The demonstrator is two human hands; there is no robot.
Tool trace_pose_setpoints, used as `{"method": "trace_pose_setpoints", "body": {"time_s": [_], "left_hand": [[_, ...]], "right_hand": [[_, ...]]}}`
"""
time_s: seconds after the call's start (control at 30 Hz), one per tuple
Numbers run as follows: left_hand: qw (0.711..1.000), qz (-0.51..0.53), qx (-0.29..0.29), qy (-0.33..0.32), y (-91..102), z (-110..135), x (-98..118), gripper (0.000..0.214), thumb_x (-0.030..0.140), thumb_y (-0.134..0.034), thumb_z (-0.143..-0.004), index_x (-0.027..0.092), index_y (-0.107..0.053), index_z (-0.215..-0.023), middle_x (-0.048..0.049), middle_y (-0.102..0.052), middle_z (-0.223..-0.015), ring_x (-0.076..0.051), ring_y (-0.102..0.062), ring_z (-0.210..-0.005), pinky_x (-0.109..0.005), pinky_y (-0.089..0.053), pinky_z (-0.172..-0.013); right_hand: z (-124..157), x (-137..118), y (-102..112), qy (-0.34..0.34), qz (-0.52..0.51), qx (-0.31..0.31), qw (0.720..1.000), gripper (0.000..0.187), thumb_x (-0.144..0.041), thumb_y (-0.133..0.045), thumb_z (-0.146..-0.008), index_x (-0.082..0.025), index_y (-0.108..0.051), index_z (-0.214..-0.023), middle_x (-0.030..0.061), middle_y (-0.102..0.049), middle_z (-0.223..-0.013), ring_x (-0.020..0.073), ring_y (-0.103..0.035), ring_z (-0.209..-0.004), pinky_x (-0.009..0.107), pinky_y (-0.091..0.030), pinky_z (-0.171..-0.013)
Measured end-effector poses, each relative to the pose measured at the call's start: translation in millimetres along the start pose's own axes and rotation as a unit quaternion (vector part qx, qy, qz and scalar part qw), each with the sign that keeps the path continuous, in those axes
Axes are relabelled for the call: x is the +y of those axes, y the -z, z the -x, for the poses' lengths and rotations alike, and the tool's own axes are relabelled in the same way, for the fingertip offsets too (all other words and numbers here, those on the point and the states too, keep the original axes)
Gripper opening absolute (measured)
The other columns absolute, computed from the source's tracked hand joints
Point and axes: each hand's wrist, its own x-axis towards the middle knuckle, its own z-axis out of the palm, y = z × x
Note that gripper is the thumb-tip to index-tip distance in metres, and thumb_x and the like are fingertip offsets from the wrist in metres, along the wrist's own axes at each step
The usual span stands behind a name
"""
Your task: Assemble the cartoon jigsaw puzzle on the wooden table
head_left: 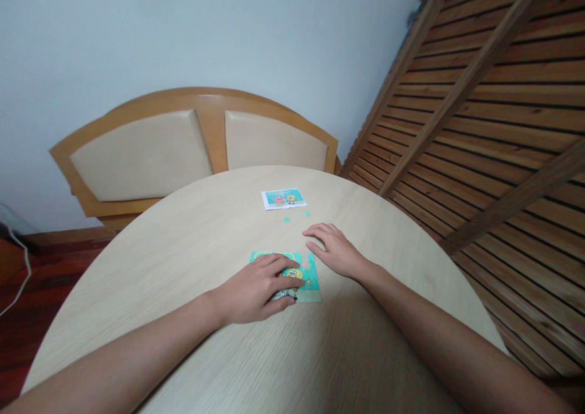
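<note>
A teal jigsaw puzzle with a yellow cartoon figure lies on the table, with a gap of bare tabletop showing near its upper right. My left hand rests flat over its left part, fingers spread, hiding much of the picture. Just beyond the puzzle's upper right corner, my right hand hovers or rests with fingers bent and apart; I see nothing in it. Two loose teal pieces, one puzzle piece and a second puzzle piece, lie farther off. Behind them is a picture card with pink and yellow cartoon figures.
The round pale wooden table fills the foreground. A cream padded headboard stands behind it against the wall. Slatted wooden panels lean at the right. A white cable hangs at the far left above a dark red floor.
</note>
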Motion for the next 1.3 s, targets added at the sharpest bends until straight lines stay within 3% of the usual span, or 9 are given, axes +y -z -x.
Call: {"method": "trace_pose_setpoints", "body": {"time_s": [0.27,0.47,0.83,1.07,1.3], "left_hand": [[1.0,-0.015,0.019,0.01,-1.0,0,-1,0.032,0.035,-0.053,-0.099,0.024,-0.063,-0.128,-0.0117,-0.059,-0.133,-0.029,-0.054,-0.123,-0.047,-0.046,-0.104],[0.999,-0.019,0.014,0.023,-1.4,0,-2,0.034,0.035,-0.054,-0.099,0.025,-0.062,-0.13,-0.0115,-0.058,-0.134,-0.03,-0.053,-0.124,-0.048,-0.046,-0.104],[0.999,-0.022,0.02,0.018,-2.6,1,-2,0.033,0.035,-0.054,-0.1,0.024,-0.063,-0.129,-0.0114,-0.058,-0.134,-0.029,-0.054,-0.124,-0.048,-0.046,-0.105],[0.999,-0.018,0.011,0.025,0.1,0,-2,0.034,0.034,-0.054,-0.099,0.025,-0.062,-0.131,-0.0115,-0.057,-0.135,-0.029,-0.052,-0.125,-0.048,-0.045,-0.106],[1.0,-0.013,0.001,0.026,1.0,0,-2,0.036,0.033,-0.054,-0.099,0.025,-0.06,-0.133,-0.0119,-0.055,-0.136,-0.03,-0.051,-0.127,-0.049,-0.044,-0.107]], "right_hand": [[-56,-6,-7,-0.001,0.052,-0.055,0.997,0.029,-0.023,-0.055,-0.098,-0.021,-0.069,-0.123,0.0109,-0.069,-0.117,0.0237,-0.061,-0.111,0.038,-0.044,-0.102],[-82,-7,-18,-0.009,0.063,-0.052,0.997,0.023,-0.02,-0.058,-0.095,-0.023,-0.075,-0.111,0.011,-0.071,-0.115,0.0252,-0.062,-0.111,0.037,-0.044,-0.102],[-46,6,4,-0.038,0.048,-0.033,0.998,0.016,-0.019,-0.066,-0.088,-0.02,-0.075,-0.1,0.0079,-0.072,-0.1,0.0218,-0.066,-0.094,0.034,-0.049,-0.09],[-16,6,7,-0.048,0.011,-0.001,0.999,0.011,-0.019,-0.067,-0.086,-0.017,-0.067,-0.097,0.007,-0.07,-0.098,0.0218,-0.064,-0.095,0.035,-0.049,-0.088],[0,-12,6,-0.071,-0.138,0.03,0.987,0.007,-0.023,-0.061,-0.089,-0.02,-0.066,-0.094,0.0038,-0.072,-0.091,0.0191,-0.067,-0.087,0.032,-0.052,-0.082]]}}
